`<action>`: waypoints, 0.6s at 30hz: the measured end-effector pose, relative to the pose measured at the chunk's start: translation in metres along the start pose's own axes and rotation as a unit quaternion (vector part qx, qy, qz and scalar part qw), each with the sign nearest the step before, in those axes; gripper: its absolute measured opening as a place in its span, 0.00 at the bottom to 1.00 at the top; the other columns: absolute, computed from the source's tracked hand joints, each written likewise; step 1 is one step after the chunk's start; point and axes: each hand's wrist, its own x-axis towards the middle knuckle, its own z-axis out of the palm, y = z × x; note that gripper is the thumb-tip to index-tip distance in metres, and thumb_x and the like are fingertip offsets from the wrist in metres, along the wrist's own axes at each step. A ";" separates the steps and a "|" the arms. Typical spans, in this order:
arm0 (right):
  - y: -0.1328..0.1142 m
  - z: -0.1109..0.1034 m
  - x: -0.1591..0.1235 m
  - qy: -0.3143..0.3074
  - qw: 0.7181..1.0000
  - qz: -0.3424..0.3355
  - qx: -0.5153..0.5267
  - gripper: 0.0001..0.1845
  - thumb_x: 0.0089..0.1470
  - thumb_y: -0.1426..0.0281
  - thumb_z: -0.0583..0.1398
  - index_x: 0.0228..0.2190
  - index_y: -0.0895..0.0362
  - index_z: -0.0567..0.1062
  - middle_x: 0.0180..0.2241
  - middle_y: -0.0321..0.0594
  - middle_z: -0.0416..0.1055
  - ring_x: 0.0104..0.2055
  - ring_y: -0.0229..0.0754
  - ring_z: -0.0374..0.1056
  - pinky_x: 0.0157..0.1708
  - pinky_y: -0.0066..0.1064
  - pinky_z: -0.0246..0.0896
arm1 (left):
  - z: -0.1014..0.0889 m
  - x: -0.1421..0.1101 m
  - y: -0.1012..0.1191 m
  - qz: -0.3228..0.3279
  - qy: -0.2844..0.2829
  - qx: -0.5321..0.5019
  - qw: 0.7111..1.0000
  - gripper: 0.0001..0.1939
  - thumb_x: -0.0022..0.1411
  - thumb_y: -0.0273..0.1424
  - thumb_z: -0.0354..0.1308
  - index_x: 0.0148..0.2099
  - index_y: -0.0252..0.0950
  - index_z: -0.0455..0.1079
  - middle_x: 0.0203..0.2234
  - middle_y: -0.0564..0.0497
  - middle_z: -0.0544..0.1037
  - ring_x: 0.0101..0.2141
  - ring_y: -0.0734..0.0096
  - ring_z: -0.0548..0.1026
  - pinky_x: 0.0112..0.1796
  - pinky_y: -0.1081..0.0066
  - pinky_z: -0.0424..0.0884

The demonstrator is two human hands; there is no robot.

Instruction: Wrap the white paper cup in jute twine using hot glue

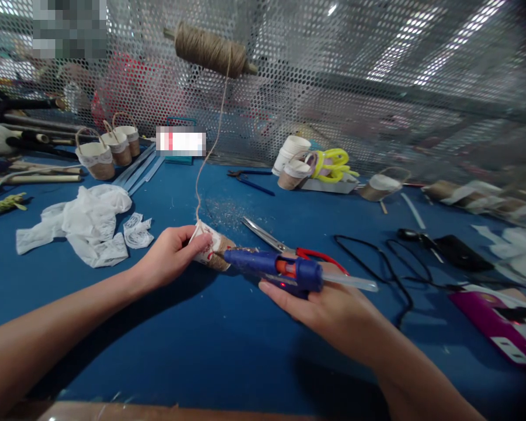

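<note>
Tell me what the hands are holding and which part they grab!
The left hand pinches a small cup by its white part. The right hand holds a blue glue gun near its rear; the exact grip underneath is hidden.

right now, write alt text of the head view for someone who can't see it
The right hand points a blue plastic glue gun at a small white and brown cup held in the left hand. Brown twine runs from the cup up to a cylindrical spool; red-handled metal scissors and crumpled white lace lie on the blue tabletop.
</note>
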 end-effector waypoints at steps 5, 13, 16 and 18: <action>0.008 0.003 -0.003 0.002 0.999 -0.024 -0.031 0.17 0.52 0.66 0.48 0.28 0.53 0.76 0.19 0.42 0.68 0.25 0.46 0.66 0.27 0.39 0.60 | 0.000 0.000 0.000 0.003 -0.013 -0.009 1.000 0.19 0.59 0.40 0.45 0.34 0.30 0.69 0.25 0.50 0.72 0.26 0.73 0.65 0.29 0.74 0.61; 0.006 0.005 -0.001 -0.019 0.988 0.149 0.030 0.12 0.51 0.62 0.53 0.25 0.53 0.72 0.11 0.32 0.63 0.15 0.38 0.61 0.16 0.30 0.56 | 0.001 -0.001 0.001 0.006 -0.010 0.038 0.999 0.20 0.59 0.40 0.44 0.32 0.29 0.68 0.22 0.52 0.69 0.23 0.74 0.63 0.25 0.74 0.58; 0.007 0.005 -0.002 -0.011 0.994 0.110 0.027 0.11 0.50 0.64 0.53 0.26 0.53 0.74 0.16 0.36 0.66 0.21 0.41 0.65 0.20 0.32 0.58 | 0.001 -0.001 0.000 0.007 -0.007 0.036 0.999 0.19 0.59 0.40 0.44 0.32 0.29 0.68 0.21 0.52 0.69 0.23 0.74 0.63 0.25 0.75 0.59; 0.010 0.005 -0.004 0.000 0.997 0.077 0.032 0.11 0.48 0.64 0.52 0.27 0.51 0.75 0.19 0.37 0.68 0.24 0.43 0.66 0.23 0.34 0.58 | 0.001 -0.001 0.000 0.010 -0.009 0.019 1.000 0.19 0.59 0.40 0.44 0.32 0.30 0.68 0.23 0.51 0.71 0.24 0.74 0.64 0.26 0.75 0.60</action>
